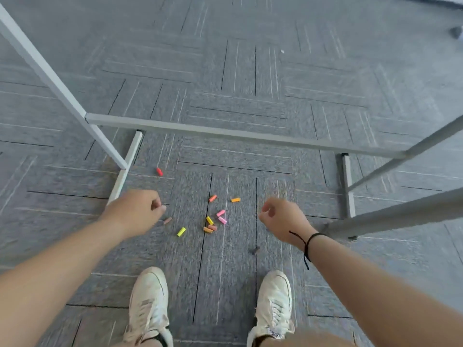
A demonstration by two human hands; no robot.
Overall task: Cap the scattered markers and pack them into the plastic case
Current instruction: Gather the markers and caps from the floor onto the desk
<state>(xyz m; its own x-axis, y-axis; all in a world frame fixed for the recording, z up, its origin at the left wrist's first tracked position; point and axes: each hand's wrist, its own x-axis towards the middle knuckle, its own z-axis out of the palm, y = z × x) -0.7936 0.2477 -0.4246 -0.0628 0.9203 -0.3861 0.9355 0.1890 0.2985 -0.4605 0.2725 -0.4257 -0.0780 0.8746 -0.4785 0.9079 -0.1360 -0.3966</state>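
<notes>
On the carpet (250, 83) between the two shoes and the frame (225, 132): a scatter of small coloured caps (213, 221), yellow, orange, pink. One yellow cap (181, 231) a little apart on the left side of the cluster, a brownish one (167, 220) just beyond it, a red cap (159, 172) well apart near the frame's left foot (125, 171). No marker bodies and no plastic case anywhere in view. Task barely begun, by this judgement: nothing capped, nothing packed, every piece loose on the floor; gathering, capping and packing all left to do.

Above the cluster, either side of it, both arms stretched forward. Left hand (136, 212) over the carpet near the frame's left foot, fingers curled in, thumb against fingertips; possibly pinching something small, but cannot tell. Brownish cap just beside those fingers (156, 205), apparently not touched. Right hand (278, 219) on the far side of the cluster, fingers loosely curled into a fist, nothing visible inside. Pink caps (221, 216) nearest to it, clearly apart from the knuckles. Black cord (307, 246) round the right wrist. White shoes (150, 304) at the near edge, caps lying ahead of the toes.
</notes>
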